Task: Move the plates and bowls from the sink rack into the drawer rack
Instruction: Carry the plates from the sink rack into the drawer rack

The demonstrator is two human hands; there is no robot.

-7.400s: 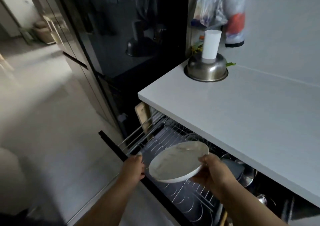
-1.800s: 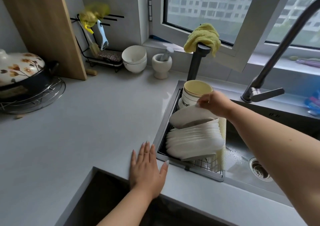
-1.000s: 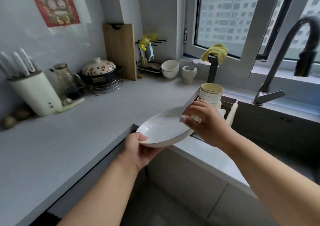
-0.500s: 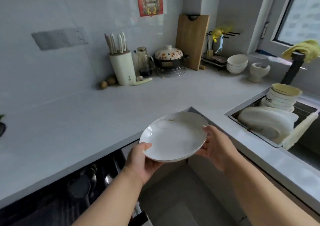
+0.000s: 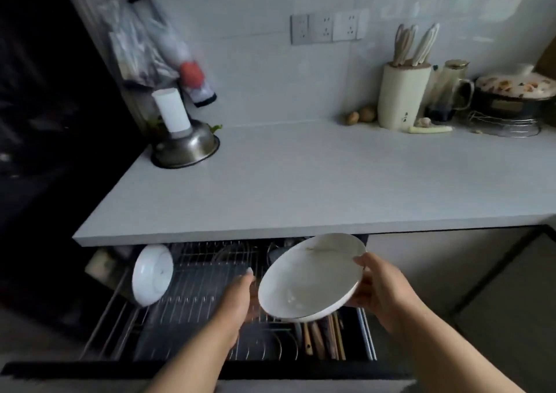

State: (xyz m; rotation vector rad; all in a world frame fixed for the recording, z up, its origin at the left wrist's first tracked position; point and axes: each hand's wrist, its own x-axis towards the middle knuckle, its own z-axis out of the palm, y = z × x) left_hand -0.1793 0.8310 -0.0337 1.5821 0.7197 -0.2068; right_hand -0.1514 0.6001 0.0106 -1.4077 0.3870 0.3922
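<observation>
A white plate (image 5: pixel 311 275) held tilted above the open drawer rack (image 5: pixel 204 290).

The right hand (image 5: pixel 380 290) is clamped on the plate's right rim; the left hand (image 5: pixel 237 297) is at its left edge, though its fingers are hidden and its grip cannot be told. A second plate (image 5: pixel 152 273) stands on edge at the rack's left side, under the front edge of the counter (image 5: pixel 301 182).

A pale countertop (image 5: pixel 316 182) is backed by a white tiled wall (image 5: pixel 255 70) with sockets (image 5: pixel 329 28) — dim light throughout — and dark cabinetry (image 5: pixel 45 106) is seen at far left.
</observation>
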